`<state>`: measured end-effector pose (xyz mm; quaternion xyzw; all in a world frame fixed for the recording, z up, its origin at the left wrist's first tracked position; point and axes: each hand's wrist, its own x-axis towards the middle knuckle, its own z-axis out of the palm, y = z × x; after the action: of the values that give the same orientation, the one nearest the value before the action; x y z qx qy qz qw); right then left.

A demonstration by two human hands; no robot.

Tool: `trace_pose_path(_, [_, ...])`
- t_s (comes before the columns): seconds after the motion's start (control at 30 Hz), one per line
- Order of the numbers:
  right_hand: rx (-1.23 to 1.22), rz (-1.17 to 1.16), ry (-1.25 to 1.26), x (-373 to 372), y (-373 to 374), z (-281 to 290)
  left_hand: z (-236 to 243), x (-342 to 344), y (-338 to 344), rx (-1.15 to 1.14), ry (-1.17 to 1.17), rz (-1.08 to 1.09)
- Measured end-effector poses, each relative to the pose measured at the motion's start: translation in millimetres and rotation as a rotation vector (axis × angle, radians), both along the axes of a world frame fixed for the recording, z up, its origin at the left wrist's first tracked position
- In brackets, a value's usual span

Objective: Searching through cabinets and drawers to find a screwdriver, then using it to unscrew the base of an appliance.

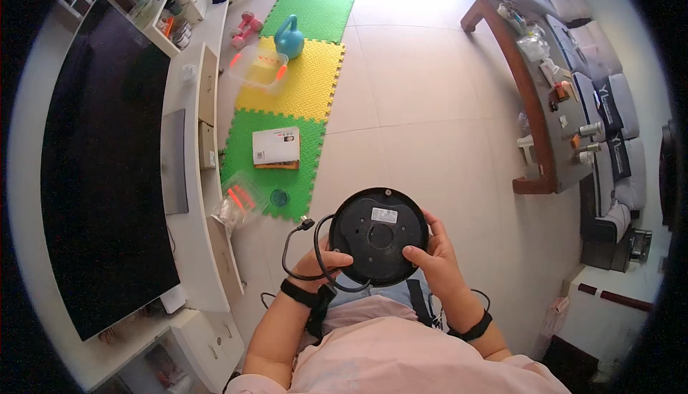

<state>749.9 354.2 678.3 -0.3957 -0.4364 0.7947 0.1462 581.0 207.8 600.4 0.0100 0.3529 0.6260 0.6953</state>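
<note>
Already underside-up, a round black base (378,235) is gripped at its lower edge by half-curled left hand (309,263) and right hand (440,256), plug (307,222) unconnected.

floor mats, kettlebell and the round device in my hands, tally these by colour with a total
Green: 2, far mat and near mat
Yellow: 1, middle mat
Blue: 1, kettlebell
Black: 1, round device
Total: 5

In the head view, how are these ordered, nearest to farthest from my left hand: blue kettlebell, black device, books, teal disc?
1. Black device: gripped by the left hand.
2. Teal disc: ahead, slightly left.
3. Books: farther ahead.
4. Blue kettlebell: farthest ahead.
</note>
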Motion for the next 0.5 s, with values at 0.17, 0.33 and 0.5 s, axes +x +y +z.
trace_pose_path(0.17, [0.004, -0.080, 0.037, 24, 14, 3, 20, 15, 35, 0.127, -0.017, -0.016])
trace_pose_path(0.33, [0.007, -0.185, 0.074, 72, 43, 0, 26, 43, 73, 0.128, 0.021, -0.112])
trace_pose_path(0.5, [0.036, -0.295, 0.063, 156, 76, 0, 2, 100, 119, 0.064, 0.169, -0.377])
